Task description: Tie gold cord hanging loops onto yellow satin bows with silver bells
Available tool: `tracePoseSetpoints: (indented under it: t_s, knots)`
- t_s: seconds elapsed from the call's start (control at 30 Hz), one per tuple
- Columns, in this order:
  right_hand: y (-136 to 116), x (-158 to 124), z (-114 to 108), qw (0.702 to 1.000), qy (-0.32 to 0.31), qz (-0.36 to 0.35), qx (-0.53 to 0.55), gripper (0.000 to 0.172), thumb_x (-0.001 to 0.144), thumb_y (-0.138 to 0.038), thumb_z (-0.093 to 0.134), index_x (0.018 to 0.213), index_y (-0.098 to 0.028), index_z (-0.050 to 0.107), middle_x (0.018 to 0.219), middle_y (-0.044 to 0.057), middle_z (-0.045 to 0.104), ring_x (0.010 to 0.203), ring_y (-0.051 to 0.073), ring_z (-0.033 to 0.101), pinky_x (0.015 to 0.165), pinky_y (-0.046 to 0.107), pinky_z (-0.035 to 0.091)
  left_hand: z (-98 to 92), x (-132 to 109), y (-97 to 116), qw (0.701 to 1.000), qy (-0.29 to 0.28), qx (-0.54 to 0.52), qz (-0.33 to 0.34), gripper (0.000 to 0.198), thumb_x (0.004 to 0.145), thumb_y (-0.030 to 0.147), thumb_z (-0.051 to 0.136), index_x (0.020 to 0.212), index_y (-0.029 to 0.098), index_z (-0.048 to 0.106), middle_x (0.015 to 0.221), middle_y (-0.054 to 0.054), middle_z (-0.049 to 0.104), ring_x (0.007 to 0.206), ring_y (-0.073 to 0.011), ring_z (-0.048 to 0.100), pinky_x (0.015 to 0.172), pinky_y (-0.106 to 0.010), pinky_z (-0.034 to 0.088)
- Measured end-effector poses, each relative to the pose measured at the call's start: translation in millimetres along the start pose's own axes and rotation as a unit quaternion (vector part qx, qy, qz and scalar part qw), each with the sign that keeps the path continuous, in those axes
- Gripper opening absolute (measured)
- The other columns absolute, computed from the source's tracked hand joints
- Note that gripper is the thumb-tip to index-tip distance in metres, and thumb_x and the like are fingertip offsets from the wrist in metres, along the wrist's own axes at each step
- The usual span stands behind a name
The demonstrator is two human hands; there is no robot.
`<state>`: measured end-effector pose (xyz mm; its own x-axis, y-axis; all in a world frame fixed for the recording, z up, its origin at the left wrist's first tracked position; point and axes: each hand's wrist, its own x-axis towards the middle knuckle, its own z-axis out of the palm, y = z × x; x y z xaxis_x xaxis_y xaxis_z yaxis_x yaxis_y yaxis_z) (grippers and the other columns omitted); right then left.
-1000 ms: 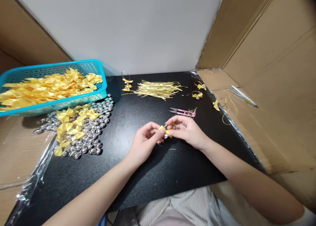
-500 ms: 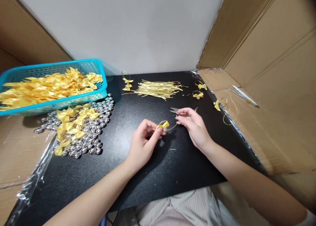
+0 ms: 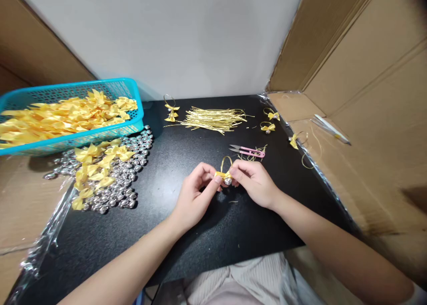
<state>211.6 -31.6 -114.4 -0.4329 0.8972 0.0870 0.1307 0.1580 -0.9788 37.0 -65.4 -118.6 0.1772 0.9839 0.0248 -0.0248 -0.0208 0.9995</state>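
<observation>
Head view, seated worker at a black table (image 3: 187,234). The left hand (image 3: 195,191) and right hand (image 3: 253,182) meet at the table's middle, fingertips facing. Between them is a small yellow bow (image 3: 221,175) with a silver bell (image 3: 228,180) at its knot. The left thumb and forefinger are pinched on the bow's left wing. The right fingertips are pressed together on its right side, at the bell. The bow's long axis runs left to right, from one hand to the other. A gold loop (image 3: 226,162) stands up from the knot and points away from the worker. Neither hand is nearer, as both touch the bow, which is held just above the table.

Pink snips (image 3: 248,151) lie just beyond the right hand, blades pointing left. Farther back lies a bundle of gold cords (image 3: 213,118), with finished bows (image 3: 267,127) to either side. At the left, a teal basket (image 3: 100,136) holds bows, and loose bows (image 3: 96,162) lie on a bell pile (image 3: 128,185) in front of it. A carton (image 3: 367,96) walls the right side.
</observation>
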Motion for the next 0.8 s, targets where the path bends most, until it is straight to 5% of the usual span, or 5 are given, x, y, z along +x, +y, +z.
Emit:
tracePoseSetpoints:
  t_s: [0.37, 0.7, 0.8]
  knots:
    - [-0.4, -0.2, 0.6, 0.996, 0.01, -0.038, -0.076, 0.036, 0.093, -0.037, 0.053, 0.063, -0.018, 0.055, 0.061, -0.001, 0.057, 0.057, 0.01, 0.052, 0.059, 0.023, 0.04, -3.2, 3.2, -1.1, 0.992, -0.008, 0.128, 0.008, 0.031, 0.091, 0.037, 0.056, 0.07, 0.016, 0.062, 0.065, 0.001, 0.061, 0.062, -0.0112, 0.054, 0.061, -0.022, 0.041]
    - [-2.7, -1.8, 3.1, 0.989, 0.073, -0.079, -0.105, 0.034, 0.093, -0.031, 0.055, 0.063, -0.017, 0.06, 0.06, -0.001, 0.062, 0.056, 0.01, 0.056, 0.058, 0.023, 0.042, -0.4, 1.5, -0.6, 0.994, 0.023, 0.106, -0.009, 0.035, 0.09, 0.04, 0.058, 0.065, 0.016, 0.06, 0.062, 0.001, 0.059, 0.059, -0.0105, 0.051, 0.059, -0.021, 0.04]
    - [-1.3, -1.8, 1.1, 0.982, 0.097, -0.112, -0.116, 0.033, 0.094, -0.032, 0.054, 0.064, -0.018, 0.06, 0.061, 0.0, 0.062, 0.057, 0.011, 0.056, 0.058, 0.023, 0.043, -1.7, 2.8, -1.6, 0.998, 0.015, 0.03, -0.053, 0.04, 0.088, 0.047, 0.059, 0.068, 0.014, 0.066, 0.063, -0.001, 0.062, 0.06, -0.0119, 0.054, 0.06, -0.023, 0.043]
